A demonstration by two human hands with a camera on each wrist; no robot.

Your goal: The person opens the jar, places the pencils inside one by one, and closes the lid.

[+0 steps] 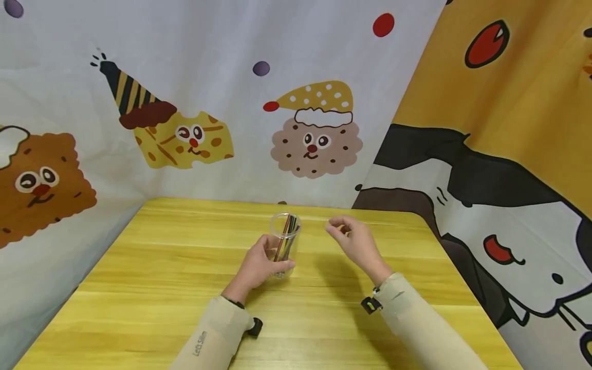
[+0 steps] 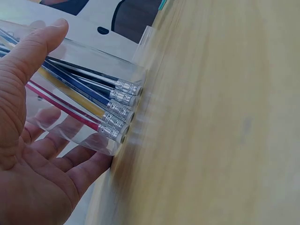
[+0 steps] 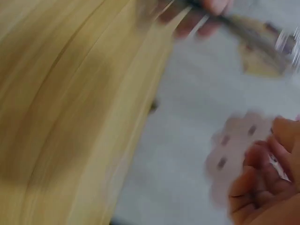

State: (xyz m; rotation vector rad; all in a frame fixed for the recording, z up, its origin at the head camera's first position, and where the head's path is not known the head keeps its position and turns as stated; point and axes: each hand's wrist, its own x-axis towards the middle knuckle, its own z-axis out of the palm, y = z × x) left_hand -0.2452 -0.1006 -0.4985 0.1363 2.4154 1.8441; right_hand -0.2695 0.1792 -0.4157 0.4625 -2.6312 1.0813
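Note:
A clear plastic cup [image 1: 294, 250] stands on the table near its far side, in the middle of the head view. My left hand [image 1: 259, 264] grips it around the lower part, thumb on the near side. Inside lean several pencils [image 1: 285, 245]; the left wrist view shows red, yellow, blue and dark barrels [image 2: 77, 83], with their metal-banded eraser ends at the bottom of the cup. To the right of the cup and apart from it, my right hand [image 1: 359, 244] hovers above the table. Its fingers [image 3: 262, 183] are loosely bent, and nothing shows between them.
The yellow wood-grain table [image 1: 152, 288] ends at a back edge just beyond the cup. A white curtain [image 1: 194, 51] with cartoon prints hangs behind it, and a yellow patterned cloth [image 1: 444, 97] is on the right. Black wrist straps [image 1: 371, 304] sit at both cuffs.

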